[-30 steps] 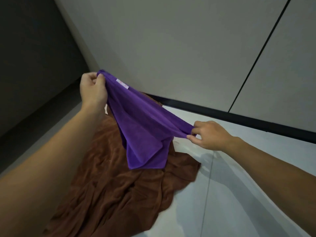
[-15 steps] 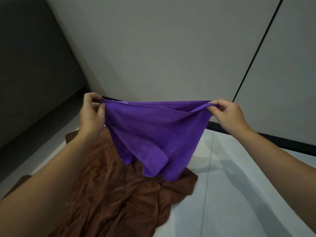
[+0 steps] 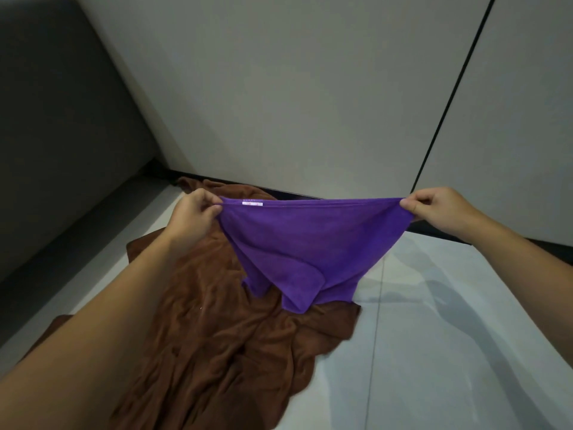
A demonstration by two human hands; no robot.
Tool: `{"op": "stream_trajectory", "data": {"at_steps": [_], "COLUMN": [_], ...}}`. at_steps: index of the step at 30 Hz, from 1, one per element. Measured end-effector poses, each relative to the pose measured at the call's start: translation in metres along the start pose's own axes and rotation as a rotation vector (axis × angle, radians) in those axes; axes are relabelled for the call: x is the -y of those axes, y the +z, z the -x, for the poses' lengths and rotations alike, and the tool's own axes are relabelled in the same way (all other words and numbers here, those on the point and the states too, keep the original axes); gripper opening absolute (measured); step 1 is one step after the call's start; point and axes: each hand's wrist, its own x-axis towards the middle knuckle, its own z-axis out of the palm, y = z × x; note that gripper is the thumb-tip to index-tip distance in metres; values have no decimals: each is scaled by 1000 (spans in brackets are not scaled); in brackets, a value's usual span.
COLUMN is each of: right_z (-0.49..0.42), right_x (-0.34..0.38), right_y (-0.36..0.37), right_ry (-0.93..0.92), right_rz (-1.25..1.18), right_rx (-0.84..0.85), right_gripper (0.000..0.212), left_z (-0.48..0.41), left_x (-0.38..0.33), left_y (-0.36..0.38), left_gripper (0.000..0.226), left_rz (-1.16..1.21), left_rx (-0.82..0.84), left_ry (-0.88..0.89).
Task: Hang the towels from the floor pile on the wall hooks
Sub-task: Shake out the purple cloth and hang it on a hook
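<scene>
Above the floor (image 3: pixel 465 336), purple towel (image 3: pixel 310 243) stretched between my left hand (image 3: pixel 195 212) and right hand (image 3: pixel 440 206), each pinching a top corner. Brown towel (image 3: pixel 217 336) lies crumpled beneath, by the wall (image 3: pixel 294 88).

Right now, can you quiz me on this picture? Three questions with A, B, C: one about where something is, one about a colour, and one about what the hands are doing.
1. Where is the brown towel?
A) crumpled on the floor
B) on a wall hook
C) in a basket

2. What colour is the raised towel?
A) white
B) green
C) purple

3. What do the left hand and right hand do?
A) both hang free
B) each pinches a top corner of the raised towel
C) both press on the wall

Answers:
1 A: it lies in folds below the arms.
2 C: the cloth between the hands is purple.
3 B: its top edge stretches from one hand to the other.
</scene>
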Motion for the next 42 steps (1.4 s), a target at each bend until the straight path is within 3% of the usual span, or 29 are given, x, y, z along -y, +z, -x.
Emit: {"op": "stream_trajectory", "data": {"at_steps": [7,12,15,18,20,22,24,25,27,29,30,34,37,39,42], "right_z": [0,-9,-13,-14,-10,-5,0,2,5,6,6,5,10,15,16], "right_x": [8,25,37,39,41,49,63,71,85,97,100,106,99,90,74], "right_y": [-1,-2,3,17,29,41,53,59,72,86,92,106,113,117,118], "right_ry": [7,-83,-121,-123,-114,-114,-163,-207,-289,-328,-332,-241,-148,-144,-151], "right_rz": [-127,-243,-280,-270,-251,-259,-266,-247,-214,-239,-271,-499,-645,-636,-440], "right_rx": [-87,-236,-309,-293,-231,-158,-59,-6,80,125,128,38,101,194,240], "right_gripper": [7,30,14,21,20,19,19,20,21,21,20,21,10,1,13], "left_z": [2,-16,-15,-5,1,8,15,17,23,33,36,33,33,32,25], "left_x": [-17,-32,-29,-15,-2,3,-4,-11,-40,-80,-93,-108,-106,-104,-100], "left_y": [-2,-17,-13,-4,-3,-3,2,8,25,39,46,62,65,65,54], "left_gripper": [22,21,21,22,25,29,26,21,20,24,25,22,15,23,22], "left_rz": [256,332,158,-107,-291,-509,-683,-659,-340,15,81,42,182,325,453], "left_rx": [-160,-335,-389,-372,-263,-39,115,139,229,417,485,428,362,294,151], "left_ry": [-54,-24,-47,-141,-262,-377,-337,-215,117,243,267,238,194,117,2]}}
